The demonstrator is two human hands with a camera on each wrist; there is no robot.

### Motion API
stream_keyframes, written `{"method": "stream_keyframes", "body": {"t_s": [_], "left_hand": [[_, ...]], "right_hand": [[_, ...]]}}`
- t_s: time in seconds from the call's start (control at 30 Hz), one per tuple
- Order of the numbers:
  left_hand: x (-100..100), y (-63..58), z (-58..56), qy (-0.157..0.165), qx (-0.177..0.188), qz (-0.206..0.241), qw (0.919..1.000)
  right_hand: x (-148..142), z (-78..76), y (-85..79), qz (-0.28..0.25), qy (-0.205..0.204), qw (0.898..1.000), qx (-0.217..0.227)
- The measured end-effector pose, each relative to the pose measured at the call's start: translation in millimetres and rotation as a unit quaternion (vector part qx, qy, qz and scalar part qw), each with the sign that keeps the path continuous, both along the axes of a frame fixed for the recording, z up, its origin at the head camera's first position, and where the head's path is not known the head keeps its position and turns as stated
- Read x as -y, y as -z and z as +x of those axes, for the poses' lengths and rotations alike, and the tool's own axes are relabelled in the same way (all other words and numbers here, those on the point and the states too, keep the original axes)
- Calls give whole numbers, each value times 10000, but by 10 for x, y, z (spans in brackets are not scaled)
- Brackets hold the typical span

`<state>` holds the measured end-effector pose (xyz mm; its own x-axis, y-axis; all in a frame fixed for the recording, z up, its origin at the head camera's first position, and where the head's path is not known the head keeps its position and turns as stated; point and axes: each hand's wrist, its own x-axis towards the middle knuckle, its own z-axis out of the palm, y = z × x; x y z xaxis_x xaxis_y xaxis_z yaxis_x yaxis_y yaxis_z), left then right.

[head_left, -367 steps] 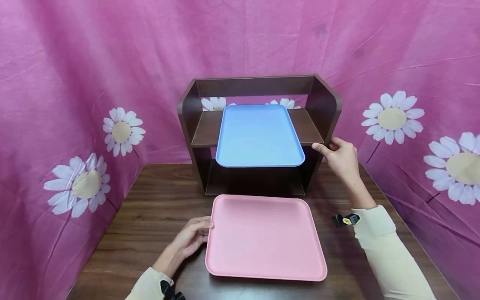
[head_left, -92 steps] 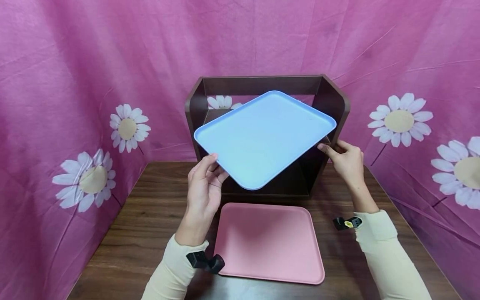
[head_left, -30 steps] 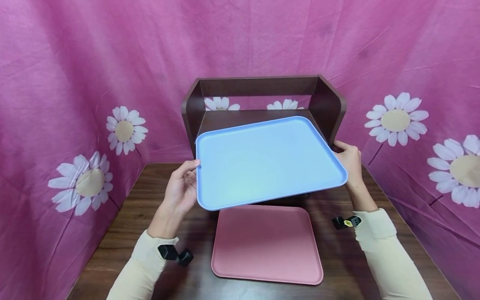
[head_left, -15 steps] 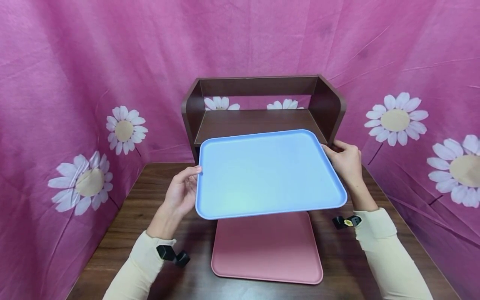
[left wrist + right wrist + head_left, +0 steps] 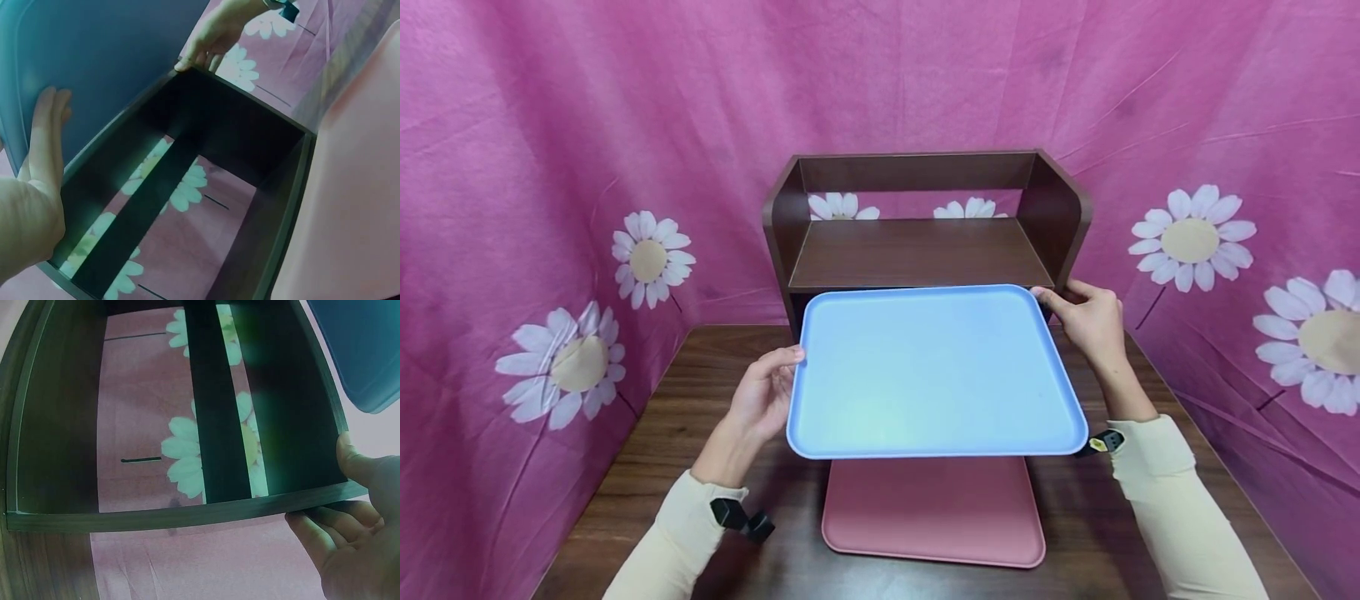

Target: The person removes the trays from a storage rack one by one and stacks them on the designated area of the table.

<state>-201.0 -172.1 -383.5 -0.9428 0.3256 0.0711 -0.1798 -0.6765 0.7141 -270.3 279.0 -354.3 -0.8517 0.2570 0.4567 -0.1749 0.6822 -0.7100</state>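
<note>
My left hand [image 5: 763,392] holds a light-blue rectangular tray [image 5: 936,375] by its left edge, thumb on the rim, fingers reaching beneath. In the left wrist view, straight fingers [image 5: 45,131] of that hand lie against the underside of the blue tray [image 5: 112,56]. The tray hangs level in front of a dark brown two-tier shelf [image 5: 917,250] and hides most of its lower tier. At the shelf's front right edge, my right hand [image 5: 1090,325] grips the side panel, thumb on the board's corner, as the right wrist view confirms. A pink tray [image 5: 932,517] lies partly covered below the blue one.
The wooden table [image 5: 700,400] carries the shelf and the pink tray. A magenta cloth [image 5: 700,100] printed with white daisies hangs behind and on both sides. Through the open back of the shelf the cloth is visible.
Earlier, the blue tray sat on the shelf's upper tier. Over the last second it has come lower and nearer and levelled out, covering more of the pink tray. The right hand keeps its place.
</note>
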Motion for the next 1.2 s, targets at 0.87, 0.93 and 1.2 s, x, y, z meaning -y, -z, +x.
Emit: {"method": "stream_keyframes", "body": {"t_s": [0.87,0.93,1.2], "left_hand": [[39,585,91,803,-232,-47,9965],[34,626,100,805,-224,-76,9965],[4,793,136,750,-87,-322,9966]], "right_hand": [[4,18,-36,-18,-34,9999,153],[7,24,-43,-48,-47,9998,184],[-8,33,-47,-30,-54,9996,283]]}}
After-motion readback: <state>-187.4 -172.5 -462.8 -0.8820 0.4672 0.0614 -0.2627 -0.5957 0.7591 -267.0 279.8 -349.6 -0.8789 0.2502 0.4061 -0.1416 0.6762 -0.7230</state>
